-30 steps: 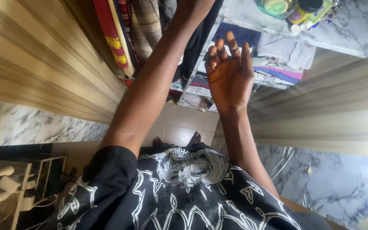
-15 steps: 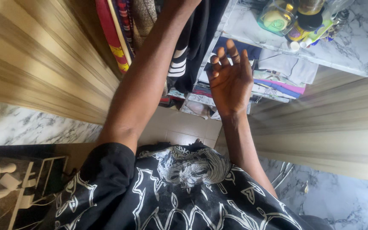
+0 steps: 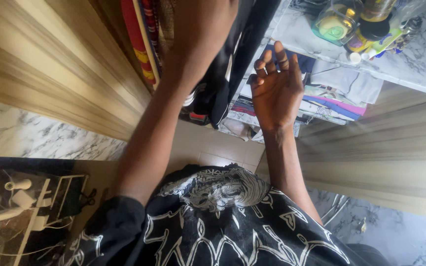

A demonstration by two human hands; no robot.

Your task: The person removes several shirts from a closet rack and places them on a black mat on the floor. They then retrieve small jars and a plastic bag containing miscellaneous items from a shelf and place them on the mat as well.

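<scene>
A: Head view. Where was the left hand?

B: The left arm (image 3: 173,108) reached up past the top edge, so the left hand was out of frame; whether it was wide or closed could not be told. The arm lay against a black garment (image 3: 232,64) with white stripes, hanging among other clothes.

A: And the right hand?

B: The right hand (image 3: 277,91) was held wide, palm toward the camera, fingers (image 3: 282,54) loosely spread and a little curled. It held nothing. It hovered just beside the garment, in front of a shelf of folded cloths (image 3: 331,93).

A: What surrounded them?

B: A red and yellow patterned cloth (image 3: 141,44) hung left of the garment. Above the folded cloths ran a marbled shelf (image 3: 420,54) carrying a clear jar (image 3: 336,22) and small bottles. Wooden panels (image 3: 50,64) flanked the opening, with tiled floor (image 3: 213,148) below. The person wore a black shirt (image 3: 223,221) with a white print.

A: How would the garment handle?

B: Judged from its drape, it was soft, light and limp, not fragile. It would sag and slide if pinched at one edge. A hold high up, near where it hung, or a gathered handful of the body, appeared the surest grip.
</scene>
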